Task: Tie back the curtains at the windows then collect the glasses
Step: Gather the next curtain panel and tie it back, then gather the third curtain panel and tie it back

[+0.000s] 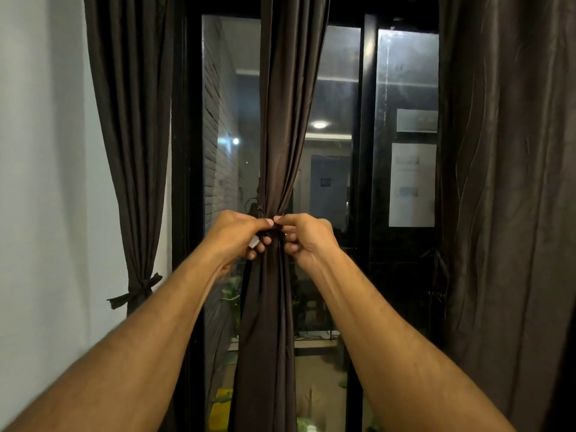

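A dark brown middle curtain (282, 120) hangs in front of the window, gathered into a narrow bunch at hand height. My left hand (240, 235) and my right hand (304, 236) meet at that bunch, each pinching the dark tie band (276, 232) wrapped around it. A small white tag shows under my left fingers. The left curtain (134, 151) hangs tied back with a knotted band (137, 293) low down. The right curtain (511, 198) hangs loose and untied. No glasses are in view.
A black-framed window (367, 151) stands behind the curtains, its panes reflecting a lit room. A white wall (43, 182) fills the left side. Plants and a yellow object show outside through the lower panes.
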Demonstrator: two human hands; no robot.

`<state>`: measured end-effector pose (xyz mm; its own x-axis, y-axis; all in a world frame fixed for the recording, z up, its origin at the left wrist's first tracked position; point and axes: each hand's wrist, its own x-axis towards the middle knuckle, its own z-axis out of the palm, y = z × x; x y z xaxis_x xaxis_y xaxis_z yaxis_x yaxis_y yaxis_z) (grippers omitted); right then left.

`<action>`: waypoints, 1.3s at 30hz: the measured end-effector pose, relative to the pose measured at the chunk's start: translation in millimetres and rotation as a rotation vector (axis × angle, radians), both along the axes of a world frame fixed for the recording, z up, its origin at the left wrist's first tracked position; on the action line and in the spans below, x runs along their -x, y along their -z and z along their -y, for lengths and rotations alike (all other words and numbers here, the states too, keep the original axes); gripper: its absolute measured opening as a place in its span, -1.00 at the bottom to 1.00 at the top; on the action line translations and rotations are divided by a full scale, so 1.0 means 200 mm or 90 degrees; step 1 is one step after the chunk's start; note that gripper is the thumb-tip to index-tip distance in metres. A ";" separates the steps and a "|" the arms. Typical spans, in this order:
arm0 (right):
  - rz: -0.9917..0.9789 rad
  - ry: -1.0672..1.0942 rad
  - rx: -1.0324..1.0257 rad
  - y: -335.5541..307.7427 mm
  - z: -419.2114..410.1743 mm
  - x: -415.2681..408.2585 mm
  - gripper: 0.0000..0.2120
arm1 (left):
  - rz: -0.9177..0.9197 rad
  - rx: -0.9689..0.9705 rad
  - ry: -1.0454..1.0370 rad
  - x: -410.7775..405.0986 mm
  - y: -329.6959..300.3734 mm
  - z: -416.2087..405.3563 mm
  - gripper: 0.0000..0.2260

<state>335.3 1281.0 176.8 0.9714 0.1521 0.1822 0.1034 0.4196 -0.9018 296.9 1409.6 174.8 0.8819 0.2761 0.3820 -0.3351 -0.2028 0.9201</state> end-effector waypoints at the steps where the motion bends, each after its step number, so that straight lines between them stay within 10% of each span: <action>1: -0.009 -0.004 -0.034 0.00 -0.01 0.00 -0.87 | 0.009 0.049 0.016 0.00 0.02 0.00 -0.83; 9: -0.050 -0.182 -0.266 0.03 -0.07 0.07 -0.92 | 0.063 0.287 0.028 -0.04 0.06 0.03 -0.85; 15: 0.101 -0.009 0.030 0.03 -0.01 0.07 -0.67 | 0.105 0.241 0.028 -0.01 0.08 0.05 -0.87; 22: 0.379 0.315 0.473 0.06 0.06 -0.03 -0.86 | 0.110 0.013 -0.018 -0.03 0.09 0.01 -0.78; 39: 0.281 0.113 0.281 0.08 0.35 -0.10 -0.83 | 0.154 0.235 0.020 -0.05 0.22 0.07 -0.83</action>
<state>355.2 1210.8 160.1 0.8367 0.1476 0.5274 0.5377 -0.0380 -0.8423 306.7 1394.8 131.0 0.7898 0.4074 0.4585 -0.5499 0.1389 0.8236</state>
